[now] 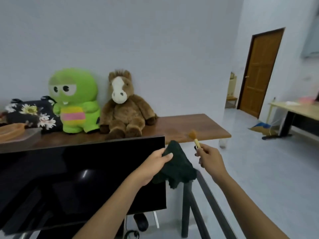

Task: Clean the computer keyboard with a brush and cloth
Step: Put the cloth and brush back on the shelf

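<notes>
My left hand (158, 162) is raised in front of me and pinches a dark green cloth (179, 168), which hangs down crumpled beside the monitor's right edge. My right hand (209, 159) is held up just to the right of it and grips a small brush (195, 138) by its pale wooden handle, the orange-brown bristles pointing up. No keyboard shows in this view. A black computer mouse (141, 221) lies low down, below the monitor.
A dark switched-off monitor (77, 178) fills the lower left. Behind it a wooden shelf (189, 126) carries a green plush toy (74, 100), a brown plush horse (124, 106) and a floral bag (29, 112). A glass desk edge (212, 200) runs lower right. Door (259, 73) and another desk (296, 111) stand far right.
</notes>
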